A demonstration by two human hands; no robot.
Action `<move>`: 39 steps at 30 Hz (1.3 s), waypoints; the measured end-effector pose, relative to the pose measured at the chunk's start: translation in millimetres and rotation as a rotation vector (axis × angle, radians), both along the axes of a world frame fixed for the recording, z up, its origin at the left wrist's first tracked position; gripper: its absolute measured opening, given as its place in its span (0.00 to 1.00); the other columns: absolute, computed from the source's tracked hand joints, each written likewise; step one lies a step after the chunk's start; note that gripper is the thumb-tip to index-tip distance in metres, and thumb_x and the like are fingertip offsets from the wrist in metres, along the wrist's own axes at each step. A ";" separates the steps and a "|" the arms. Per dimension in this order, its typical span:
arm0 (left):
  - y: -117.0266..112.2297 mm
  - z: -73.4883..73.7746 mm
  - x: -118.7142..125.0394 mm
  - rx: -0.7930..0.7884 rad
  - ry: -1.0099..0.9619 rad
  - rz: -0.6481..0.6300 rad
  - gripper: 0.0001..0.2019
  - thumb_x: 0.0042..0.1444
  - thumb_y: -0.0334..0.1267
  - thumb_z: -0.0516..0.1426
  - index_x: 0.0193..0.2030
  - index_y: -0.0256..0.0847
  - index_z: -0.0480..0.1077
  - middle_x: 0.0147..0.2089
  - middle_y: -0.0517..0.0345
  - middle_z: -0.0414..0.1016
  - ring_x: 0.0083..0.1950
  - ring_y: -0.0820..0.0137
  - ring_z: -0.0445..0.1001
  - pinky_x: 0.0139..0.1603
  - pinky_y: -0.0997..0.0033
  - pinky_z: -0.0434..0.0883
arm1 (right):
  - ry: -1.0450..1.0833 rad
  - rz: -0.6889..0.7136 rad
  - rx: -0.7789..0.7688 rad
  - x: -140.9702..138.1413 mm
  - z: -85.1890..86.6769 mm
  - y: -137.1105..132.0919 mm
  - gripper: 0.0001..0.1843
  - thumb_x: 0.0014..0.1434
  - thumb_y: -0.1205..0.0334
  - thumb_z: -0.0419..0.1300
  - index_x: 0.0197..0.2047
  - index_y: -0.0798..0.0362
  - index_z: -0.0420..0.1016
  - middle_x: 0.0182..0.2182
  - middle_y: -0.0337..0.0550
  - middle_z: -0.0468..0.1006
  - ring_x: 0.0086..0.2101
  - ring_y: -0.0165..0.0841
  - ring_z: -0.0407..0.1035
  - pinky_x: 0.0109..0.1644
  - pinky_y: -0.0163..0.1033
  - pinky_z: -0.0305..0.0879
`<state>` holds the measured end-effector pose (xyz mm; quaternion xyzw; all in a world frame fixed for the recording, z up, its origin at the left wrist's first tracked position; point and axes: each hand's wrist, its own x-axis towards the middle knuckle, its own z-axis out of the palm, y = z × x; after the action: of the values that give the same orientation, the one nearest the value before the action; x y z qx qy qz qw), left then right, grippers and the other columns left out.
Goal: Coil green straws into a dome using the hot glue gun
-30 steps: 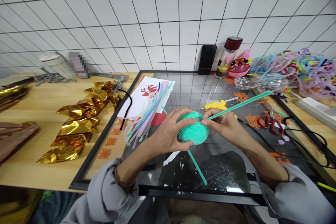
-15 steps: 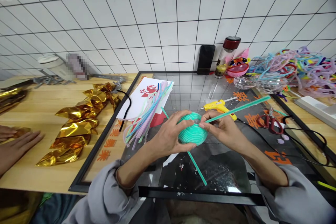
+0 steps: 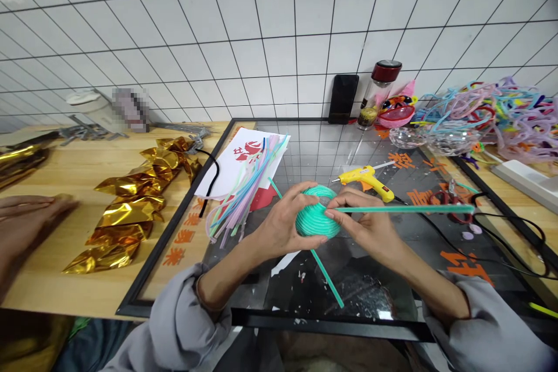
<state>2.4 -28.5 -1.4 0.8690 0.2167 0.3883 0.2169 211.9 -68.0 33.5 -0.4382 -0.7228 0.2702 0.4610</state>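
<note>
In the head view, above the dark glass tabletop [image 3: 370,279], my left hand [image 3: 285,220] cups the green ball [image 3: 316,222]; my right hand [image 3: 365,224], nearer the green strip [image 3: 414,209], pinches it at the ball's right side, its long axis pointing rightward.

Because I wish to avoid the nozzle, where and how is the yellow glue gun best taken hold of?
Probably by the handle, coming from the right: the yellow glue gun lies with its nozzle pointing left, and its handle slants right, towards the viewer.
</note>
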 end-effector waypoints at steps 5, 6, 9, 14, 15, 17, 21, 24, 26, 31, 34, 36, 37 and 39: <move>1.4 2.2 0.2 -0.007 -0.028 -0.033 0.31 0.51 0.40 0.69 0.59 0.46 0.61 0.65 0.38 0.65 0.68 0.51 0.67 0.62 0.46 0.71 | 0.004 -0.020 0.000 -1.7 -3.9 -1.9 0.08 0.62 0.58 0.65 0.32 0.51 0.78 0.27 0.39 0.75 0.29 0.31 0.67 0.33 0.38 0.63; 2.2 2.0 -0.3 -0.007 -0.037 -0.038 0.32 0.51 0.39 0.69 0.59 0.46 0.60 0.65 0.39 0.65 0.68 0.51 0.67 0.62 0.46 0.71 | 0.006 -0.014 0.002 -1.9 -4.3 -2.1 0.08 0.61 0.58 0.66 0.32 0.51 0.79 0.27 0.39 0.74 0.28 0.31 0.67 0.32 0.37 0.63; 5.5 1.1 -3.1 -0.023 -0.071 -0.053 0.32 0.50 0.38 0.69 0.59 0.46 0.60 0.64 0.39 0.66 0.68 0.52 0.67 0.62 0.46 0.71 | 0.004 0.047 0.020 -2.1 -4.2 -2.8 0.06 0.61 0.58 0.66 0.37 0.51 0.80 0.27 0.39 0.73 0.28 0.31 0.65 0.31 0.37 0.64; 13.5 -4.2 -9.9 -0.120 -0.089 -0.070 0.32 0.48 0.39 0.70 0.57 0.46 0.61 0.64 0.39 0.66 0.69 0.50 0.66 0.63 0.43 0.68 | -0.085 0.065 0.045 13.4 -5.6 4.8 0.09 0.64 0.57 0.62 0.45 0.50 0.80 0.33 0.42 0.77 0.33 0.34 0.71 0.36 0.39 0.68; 15.2 -6.1 -10.9 -0.127 -0.098 -0.085 0.33 0.48 0.40 0.71 0.57 0.46 0.61 0.65 0.39 0.66 0.69 0.49 0.66 0.63 0.43 0.68 | -0.110 -0.006 0.054 21.0 -7.5 9.1 0.10 0.64 0.56 0.62 0.45 0.50 0.80 0.33 0.43 0.77 0.33 0.34 0.71 0.37 0.40 0.68; 18.3 -10.4 -12.1 -0.118 -0.128 -0.102 0.33 0.48 0.40 0.71 0.57 0.47 0.60 0.65 0.39 0.65 0.69 0.50 0.67 0.63 0.42 0.68 | -0.195 -0.200 0.067 39.7 -12.7 19.8 0.12 0.64 0.54 0.60 0.43 0.52 0.79 0.33 0.45 0.78 0.33 0.36 0.72 0.39 0.42 0.68; 22.5 -15.9 -12.0 -0.027 -0.139 -0.125 0.37 0.46 0.40 0.71 0.60 0.49 0.58 0.65 0.41 0.65 0.67 0.49 0.68 0.62 0.41 0.69 | -0.679 -0.564 -0.052 71.9 -22.5 38.3 0.21 0.65 0.47 0.56 0.47 0.58 0.77 0.43 0.59 0.80 0.42 0.48 0.74 0.43 0.48 0.67; 24.1 -16.4 -11.1 -0.001 -0.148 -0.129 0.38 0.46 0.40 0.72 0.61 0.50 0.58 0.65 0.42 0.65 0.68 0.48 0.68 0.62 0.39 0.69 | -0.955 -0.625 -0.218 77.2 -26.3 43.4 0.28 0.63 0.42 0.57 0.49 0.61 0.76 0.45 0.64 0.79 0.44 0.52 0.74 0.41 0.48 0.67; 24.8 -16.2 -10.6 0.012 -0.155 -0.140 0.38 0.47 0.40 0.71 0.61 0.51 0.58 0.64 0.43 0.66 0.68 0.48 0.68 0.61 0.38 0.69 | -1.016 -0.647 -0.273 74.9 -28.4 44.7 0.29 0.62 0.41 0.58 0.50 0.60 0.76 0.47 0.64 0.79 0.45 0.53 0.74 0.40 0.47 0.67; 25.6 -16.0 -10.1 0.048 -0.163 -0.164 0.37 0.48 0.39 0.71 0.62 0.51 0.58 0.59 0.47 0.69 0.68 0.49 0.67 0.61 0.40 0.71 | -0.953 -0.638 -0.328 74.1 -34.0 51.2 0.23 0.62 0.47 0.58 0.48 0.59 0.78 0.46 0.61 0.80 0.46 0.51 0.75 0.42 0.46 0.66; 25.5 -15.4 -10.5 0.046 -0.158 -0.161 0.37 0.49 0.40 0.71 0.62 0.51 0.57 0.61 0.46 0.68 0.68 0.49 0.68 0.60 0.41 0.71 | -0.891 -0.645 -0.368 78.6 -35.2 56.4 0.21 0.60 0.49 0.58 0.44 0.58 0.80 0.41 0.58 0.82 0.42 0.50 0.77 0.39 0.45 0.66; 25.4 -14.7 -10.7 0.047 -0.148 -0.159 0.37 0.48 0.40 0.71 0.61 0.51 0.57 0.62 0.44 0.68 0.68 0.49 0.68 0.60 0.41 0.71 | -0.841 -0.686 -0.366 82.3 -34.2 58.6 0.21 0.59 0.49 0.58 0.43 0.57 0.80 0.37 0.56 0.82 0.39 0.49 0.77 0.37 0.44 0.66; 25.2 -14.4 -10.8 0.045 -0.141 -0.158 0.37 0.48 0.40 0.71 0.61 0.50 0.58 0.62 0.44 0.68 0.68 0.49 0.68 0.61 0.41 0.71 | -0.795 -0.716 -0.348 84.2 -33.0 59.1 0.21 0.57 0.49 0.59 0.43 0.56 0.80 0.36 0.55 0.83 0.38 0.49 0.77 0.37 0.45 0.66; 24.8 -13.6 -10.8 0.029 -0.131 -0.165 0.36 0.48 0.40 0.71 0.61 0.50 0.58 0.62 0.43 0.69 0.69 0.49 0.68 0.61 0.40 0.71 | -0.661 -0.778 -0.271 87.2 -29.4 58.5 0.21 0.53 0.49 0.62 0.42 0.55 0.80 0.36 0.53 0.83 0.37 0.49 0.77 0.38 0.46 0.68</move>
<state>-8.4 -3.7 -15.0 0.8596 0.1243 0.4283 0.2494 299.1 -9.5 4.2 -0.7915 -0.5722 0.0180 0.2139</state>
